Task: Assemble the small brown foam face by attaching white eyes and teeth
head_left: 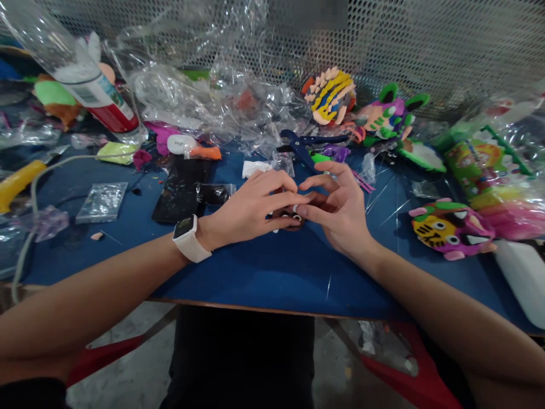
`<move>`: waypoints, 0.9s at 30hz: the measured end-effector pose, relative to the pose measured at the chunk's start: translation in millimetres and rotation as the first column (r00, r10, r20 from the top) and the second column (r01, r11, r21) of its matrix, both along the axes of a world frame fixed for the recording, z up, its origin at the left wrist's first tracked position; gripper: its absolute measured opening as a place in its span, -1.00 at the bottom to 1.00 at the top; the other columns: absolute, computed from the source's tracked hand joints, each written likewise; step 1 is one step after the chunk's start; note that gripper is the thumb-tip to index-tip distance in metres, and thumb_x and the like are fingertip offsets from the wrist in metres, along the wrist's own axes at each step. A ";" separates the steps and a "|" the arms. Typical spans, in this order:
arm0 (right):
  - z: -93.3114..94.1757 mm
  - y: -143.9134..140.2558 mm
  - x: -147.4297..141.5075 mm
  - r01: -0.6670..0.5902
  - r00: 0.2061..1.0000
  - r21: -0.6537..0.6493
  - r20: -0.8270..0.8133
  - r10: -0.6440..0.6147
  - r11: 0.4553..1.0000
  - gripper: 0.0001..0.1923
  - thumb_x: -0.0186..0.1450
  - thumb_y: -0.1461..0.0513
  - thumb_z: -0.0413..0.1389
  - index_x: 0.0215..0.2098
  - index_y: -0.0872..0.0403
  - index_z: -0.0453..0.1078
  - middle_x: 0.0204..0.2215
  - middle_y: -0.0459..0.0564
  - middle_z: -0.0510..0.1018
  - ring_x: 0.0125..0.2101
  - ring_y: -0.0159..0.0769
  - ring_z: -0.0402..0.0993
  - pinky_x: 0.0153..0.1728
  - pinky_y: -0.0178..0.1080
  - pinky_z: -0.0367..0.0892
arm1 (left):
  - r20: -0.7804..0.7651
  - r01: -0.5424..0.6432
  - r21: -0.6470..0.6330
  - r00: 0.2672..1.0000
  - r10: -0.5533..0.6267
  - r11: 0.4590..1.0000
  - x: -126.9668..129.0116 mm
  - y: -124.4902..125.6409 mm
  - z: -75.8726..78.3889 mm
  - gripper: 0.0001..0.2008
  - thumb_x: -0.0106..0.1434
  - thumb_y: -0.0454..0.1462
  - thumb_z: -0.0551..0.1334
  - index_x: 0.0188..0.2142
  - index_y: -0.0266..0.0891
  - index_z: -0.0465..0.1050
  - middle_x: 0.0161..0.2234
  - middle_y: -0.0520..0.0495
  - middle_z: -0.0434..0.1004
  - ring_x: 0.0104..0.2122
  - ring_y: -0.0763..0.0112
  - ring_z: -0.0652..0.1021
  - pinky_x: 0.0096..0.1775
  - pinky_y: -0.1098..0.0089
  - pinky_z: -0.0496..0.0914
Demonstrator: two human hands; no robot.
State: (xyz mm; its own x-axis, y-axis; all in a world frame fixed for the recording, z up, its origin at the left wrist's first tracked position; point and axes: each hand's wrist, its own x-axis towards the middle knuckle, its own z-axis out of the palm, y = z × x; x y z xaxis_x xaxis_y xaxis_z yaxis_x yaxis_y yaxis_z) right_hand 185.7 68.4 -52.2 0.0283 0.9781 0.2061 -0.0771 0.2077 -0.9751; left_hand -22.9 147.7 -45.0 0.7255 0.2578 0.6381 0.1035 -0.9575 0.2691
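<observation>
Head cam looks down on a blue bench [255, 278] buried in clear plastic wrap [213, 96], with a tiger-face foam toy [447, 230] off to the right and blue pliers [304, 146] just behind the hands. Left hand [251, 207], smartwatch [189, 238] on its wrist, and right hand [340, 210] meet mid-bench. Both sets of fingers curl in narrow, tips nearly touching, pinching 1 small dark piece [292, 218] with white spots. It sits low between them, right at the bench surface; can't tell what it is.
</observation>
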 end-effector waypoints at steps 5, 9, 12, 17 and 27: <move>1.1 1.0 2.8 -0.021 0.998 0.018 0.056 0.020 1.000 -0.19 0.09 -0.04 0.56 0.16 -0.21 0.27 -0.03 -0.10 0.59 -0.25 -0.21 0.70 -0.18 -0.09 0.73 | -0.019 -0.004 -0.033 1.000 0.003 0.999 -0.8 -0.5 2.0 -0.83 0.52 -0.16 0.28 -0.01 -0.11 0.60 -0.11 -0.12 0.56 -0.10 0.26 0.55 -0.04 0.25 0.41; -1.5 2.4 1.2 -0.032 0.996 0.055 0.079 0.027 0.998 -0.23 0.13 -0.04 0.54 0.14 -0.19 0.26 -0.05 -0.11 0.56 -0.29 -0.24 0.68 -0.19 -0.09 0.73 | -0.021 -0.037 -0.048 0.999 0.036 0.998 -1.8 0.8 3.7 -0.80 0.51 -0.09 0.30 -0.06 -0.12 0.62 -0.13 -0.12 0.57 -0.13 0.26 0.55 -0.04 0.24 0.41; -2.3 2.8 1.6 -0.027 0.992 0.079 0.124 0.017 0.997 -0.25 0.17 -0.03 0.52 0.16 -0.20 0.25 -0.06 -0.10 0.56 -0.29 -0.25 0.68 -0.20 -0.10 0.73 | -0.037 -0.011 -0.050 0.999 0.009 0.999 -1.9 2.9 3.8 -0.77 0.52 -0.06 0.27 -0.06 -0.10 0.63 -0.12 -0.12 0.59 -0.12 0.26 0.55 -0.03 0.23 0.40; -3.1 2.6 2.9 -0.057 0.988 0.089 0.148 0.044 0.994 -0.29 0.19 -0.02 0.51 0.14 -0.18 0.25 -0.07 -0.11 0.57 -0.31 -0.26 0.68 -0.23 -0.12 0.73 | -0.036 -0.005 -0.052 0.999 0.003 0.999 -2.1 4.9 3.3 -0.72 0.53 -0.02 0.24 -0.16 -0.08 0.65 -0.22 -0.07 0.59 -0.22 0.31 0.54 -0.08 0.24 0.37; -4.0 2.3 0.9 -0.076 0.993 0.100 0.099 0.067 0.992 -0.39 0.17 0.09 0.53 0.04 -0.10 0.32 -0.11 -0.12 0.58 -0.33 -0.34 0.66 -0.23 -0.20 0.71 | -0.001 0.006 -0.047 1.000 -0.006 0.999 -1.4 1.9 5.2 -0.74 0.54 -0.06 0.25 -0.18 -0.08 0.66 -0.27 -0.04 0.63 -0.25 0.32 0.54 -0.09 0.22 0.35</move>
State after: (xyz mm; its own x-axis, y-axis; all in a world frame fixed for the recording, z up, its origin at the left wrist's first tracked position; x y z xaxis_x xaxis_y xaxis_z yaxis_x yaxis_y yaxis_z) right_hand 186.6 70.6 -56.2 -0.0653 0.9503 0.3044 -0.0036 0.3049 -0.9524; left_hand -24.4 149.6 -39.8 0.7281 0.2830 0.6244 0.0980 -0.9444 0.3138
